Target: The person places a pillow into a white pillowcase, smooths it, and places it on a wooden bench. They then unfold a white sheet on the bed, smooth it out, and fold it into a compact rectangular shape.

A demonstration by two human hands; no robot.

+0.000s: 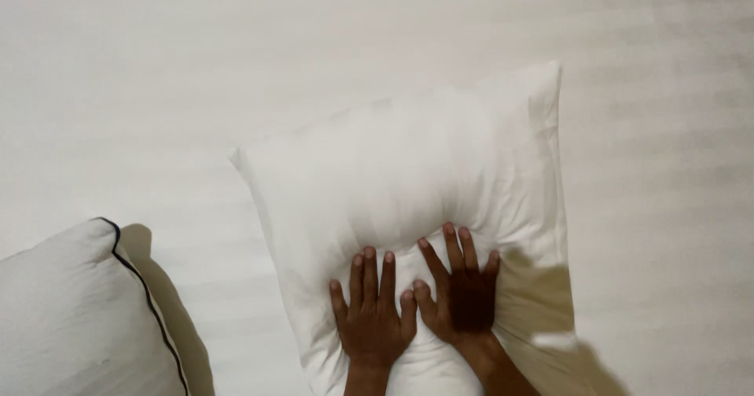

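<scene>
White pillow (408, 184), frame centre, is lying under left hand (373, 317) and right hand (463, 294), both pressing flat, fingers spread, gripping nothing.

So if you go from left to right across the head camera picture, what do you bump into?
White cushion with dark piped edging → bare stretch of white bedsheet → left hand, pressed flat on the plump white pillow → right hand, flat on the same pillow → more sheet.

Plump white pillow (416, 208) lying flat, slightly skewed, on white sheet; near end dented, probably pressed.
</scene>
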